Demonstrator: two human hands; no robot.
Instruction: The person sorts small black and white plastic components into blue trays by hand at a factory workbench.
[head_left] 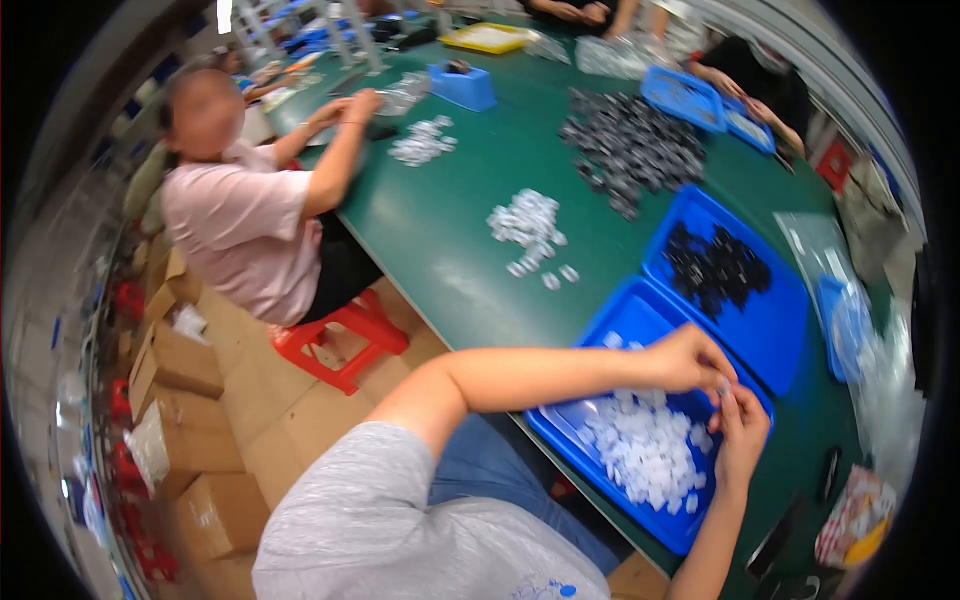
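"While the left hand (pixel 690 362) and right hand (pixel 742 428) meet over the near blue tray (pixel 640 305), what's in them?"

"They pinch one tiny piece (pixel 725 388) together."

"Much left?"

"Looks like lots: a big white heap (pixel 645 450) below them. I can't tell which are done."

"Room?"

"Tray rims are close, but there's open green surface (pixel 430 265) to the left."
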